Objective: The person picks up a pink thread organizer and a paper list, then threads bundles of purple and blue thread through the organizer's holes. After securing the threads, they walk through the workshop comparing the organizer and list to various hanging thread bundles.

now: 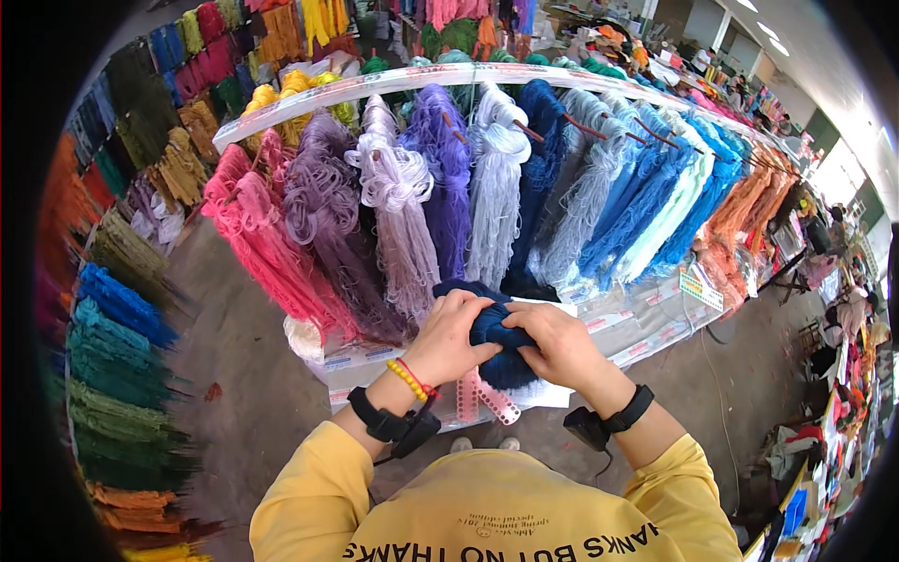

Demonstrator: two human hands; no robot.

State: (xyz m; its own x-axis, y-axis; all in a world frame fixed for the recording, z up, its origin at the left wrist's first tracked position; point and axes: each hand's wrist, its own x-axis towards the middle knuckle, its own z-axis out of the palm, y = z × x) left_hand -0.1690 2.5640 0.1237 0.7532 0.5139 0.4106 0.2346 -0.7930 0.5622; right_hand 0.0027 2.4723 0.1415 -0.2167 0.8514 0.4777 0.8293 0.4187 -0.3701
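Note:
A dark navy skein of thread (506, 367) lies bunched at the front of the rack, above a white sheet (551, 395). My left hand (451, 335) is closed on its left side, thumb pressing toward the middle. My right hand (554, 345) grips the right side, fingers curled over the strands. Both thumbs point inward across the skein. Below it hangs a pink dotted strip (487, 398). Just behind my hands, lilac thread (398, 201), violet thread (442, 159) and pale grey-blue thread (498, 178) hang from the rack.
A long rack with a white-wrapped rail (412, 82) spans ahead, holding pink skeins (272, 234), blue skeins (637, 215) and orange skeins (744, 211). A small card (700, 288) is at its right. More skeins (108, 342) hang on the left; a cable (721, 403) trails across the floor.

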